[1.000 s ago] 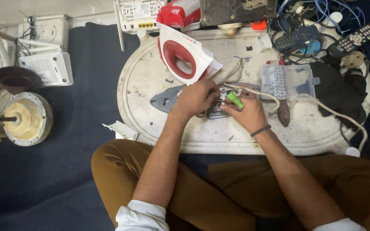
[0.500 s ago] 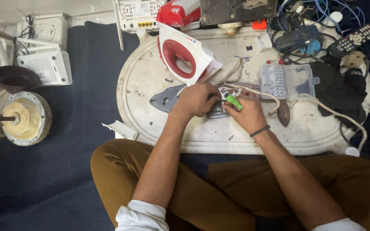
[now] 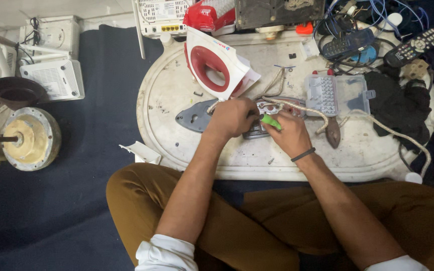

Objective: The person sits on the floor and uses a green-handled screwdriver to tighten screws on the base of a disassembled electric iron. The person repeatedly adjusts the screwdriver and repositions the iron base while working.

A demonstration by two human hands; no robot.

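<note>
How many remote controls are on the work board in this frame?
2. A dark blue remote control lies among the blue wires at the board's far right; a black remote control sits just right of it. The clutter may hide more.

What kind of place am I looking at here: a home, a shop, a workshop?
Likely a small appliance-repair spot worked on the floor: a dismantled iron soleplate under the left hand, its red-and-white iron shell set aside, a clear parts box, and routers piled nearby.

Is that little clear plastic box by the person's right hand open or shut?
Open. The clear plastic box lies spread flat on the white tray, its two halves side by side: one holds small parts, the other looks empty.
</note>
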